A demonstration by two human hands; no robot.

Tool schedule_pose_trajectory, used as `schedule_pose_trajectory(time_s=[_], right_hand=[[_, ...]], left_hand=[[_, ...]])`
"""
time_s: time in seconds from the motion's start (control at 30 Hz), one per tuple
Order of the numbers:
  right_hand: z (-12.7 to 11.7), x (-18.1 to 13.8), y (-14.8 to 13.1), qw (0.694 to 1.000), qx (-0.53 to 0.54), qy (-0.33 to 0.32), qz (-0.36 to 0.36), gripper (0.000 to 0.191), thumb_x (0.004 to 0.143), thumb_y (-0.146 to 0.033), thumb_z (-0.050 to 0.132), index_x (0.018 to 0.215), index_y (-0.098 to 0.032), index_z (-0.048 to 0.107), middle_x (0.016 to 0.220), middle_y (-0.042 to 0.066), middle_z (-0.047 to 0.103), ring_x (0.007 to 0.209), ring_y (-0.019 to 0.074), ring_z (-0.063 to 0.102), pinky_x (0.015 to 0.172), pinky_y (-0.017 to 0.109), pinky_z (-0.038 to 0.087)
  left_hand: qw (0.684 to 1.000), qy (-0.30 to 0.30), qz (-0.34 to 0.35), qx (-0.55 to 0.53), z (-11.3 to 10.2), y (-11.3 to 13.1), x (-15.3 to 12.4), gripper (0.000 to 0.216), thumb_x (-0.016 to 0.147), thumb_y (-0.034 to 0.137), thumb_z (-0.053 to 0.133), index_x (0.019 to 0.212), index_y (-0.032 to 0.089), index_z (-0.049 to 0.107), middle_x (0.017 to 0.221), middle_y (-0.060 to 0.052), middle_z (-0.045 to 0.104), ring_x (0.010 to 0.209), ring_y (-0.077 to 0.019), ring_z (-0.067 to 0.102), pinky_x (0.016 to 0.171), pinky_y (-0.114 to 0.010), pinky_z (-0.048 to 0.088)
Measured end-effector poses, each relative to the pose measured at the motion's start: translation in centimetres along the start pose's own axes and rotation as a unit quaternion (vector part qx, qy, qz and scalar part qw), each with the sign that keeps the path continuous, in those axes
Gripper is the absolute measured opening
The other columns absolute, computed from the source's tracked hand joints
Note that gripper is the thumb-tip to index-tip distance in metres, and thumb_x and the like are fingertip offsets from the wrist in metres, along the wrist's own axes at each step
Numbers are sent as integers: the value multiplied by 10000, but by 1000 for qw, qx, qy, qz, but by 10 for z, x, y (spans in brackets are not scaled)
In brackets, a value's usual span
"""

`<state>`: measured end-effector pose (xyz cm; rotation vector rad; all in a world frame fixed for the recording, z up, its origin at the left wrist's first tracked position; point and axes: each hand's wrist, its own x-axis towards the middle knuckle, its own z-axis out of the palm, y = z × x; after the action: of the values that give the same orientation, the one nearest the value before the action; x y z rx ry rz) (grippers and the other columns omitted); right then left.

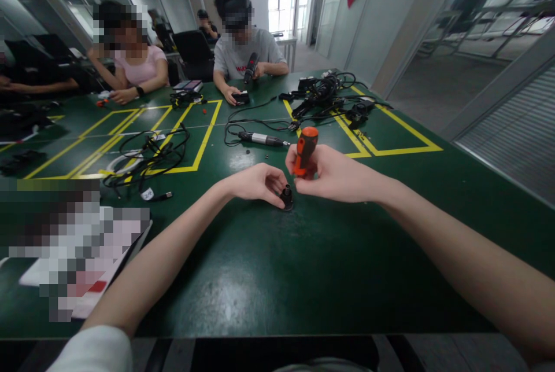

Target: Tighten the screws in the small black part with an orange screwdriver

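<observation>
My right hand (336, 175) is closed around an orange-handled screwdriver (304, 150), held nearly upright with its tip pointing down. Under that tip a small black part (287, 197) rests on the green table (277, 268). My left hand (255, 182) pinches this black part from the left side, fingers curled around it. Both hands meet at the middle of the table, a little beyond my forearms.
A silver and black electric screwdriver (261, 139) with its cable lies just behind my hands. Tangled black cables (147, 155) lie at left, more cables and adapters (325, 97) at the back right. Papers (82, 256) sit at near left. Two people (243, 51) work across the table.
</observation>
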<state>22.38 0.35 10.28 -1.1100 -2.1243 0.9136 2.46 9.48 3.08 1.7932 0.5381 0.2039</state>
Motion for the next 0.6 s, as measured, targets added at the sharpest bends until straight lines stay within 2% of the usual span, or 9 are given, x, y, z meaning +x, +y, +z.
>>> schedule_pose_trajectory(time_s=[0.1,0.23,0.43,0.6], right_hand=[[1,0,0,1000,-14,16,-3,87,754,-167,606,777,-205,532,676,-47,505,593,120,428,568,277,337],[1,0,0,999,-27,45,-8,139,803,-219,641,748,-212,513,660,-48,505,588,118,434,572,273,338],[-1,1,1,998,-35,47,-4,119,782,-187,661,804,-204,544,698,-35,538,614,134,478,596,281,372],[0,1,2,999,-34,29,-7,107,762,-153,632,827,-195,557,734,-29,546,628,130,487,604,275,389]], left_hand=[[1000,-3,1,12,-1,2,0,334,638,170,907,907,121,715,854,-26,773,776,-129,721,790,-270,577],[1000,-3,-2,20,0,3,-1,323,648,164,899,914,123,721,879,-44,790,792,-141,740,792,-275,583],[999,-16,-19,-23,-2,-3,0,361,640,165,896,958,127,729,935,-69,808,855,-170,768,839,-302,595],[1000,-5,-5,10,-5,-5,1,363,632,203,915,946,123,750,908,-51,798,837,-149,741,829,-280,573]])
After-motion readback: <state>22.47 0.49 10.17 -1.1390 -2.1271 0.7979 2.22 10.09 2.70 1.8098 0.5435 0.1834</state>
